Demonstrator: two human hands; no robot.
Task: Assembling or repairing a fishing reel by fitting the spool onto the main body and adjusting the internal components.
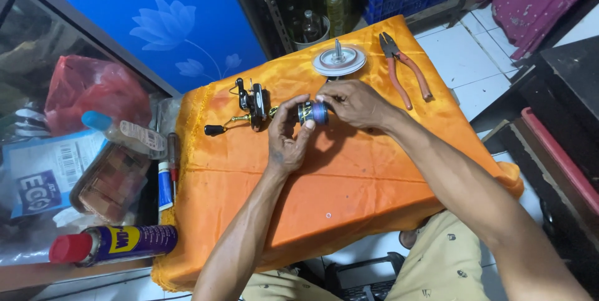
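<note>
Right over the middle of the table (349, 189), which is draped in a shiny orange cloth with a frayed golden hem, both hands meet around a small fishing-reel spool (313, 113). The spool is a short metal cylinder, gold at the rim and bluish-purple round its waist. The left hand (284, 140) is curled narrow, thumb and fingers pinching the spool's near end; the right hand (353, 102) closes over its far end from above, fingertips pressed on it, so both are gripping the same piece just above the cloth.

Just beside the left hand lies the black reel body (254, 106), glossy and angular, with a gold crank arm ending in a dark rounded knob (214, 130). Beyond the hands sits a flat, pale round disc (339, 61) with a thin spindle standing upright from its centre; it looks like plastic, though I can't be sure from here. Near the right edge rest pliers (402, 69) with orange handles. Off the table to the left lies a blue spray can (115, 244) with a red cap.
</note>
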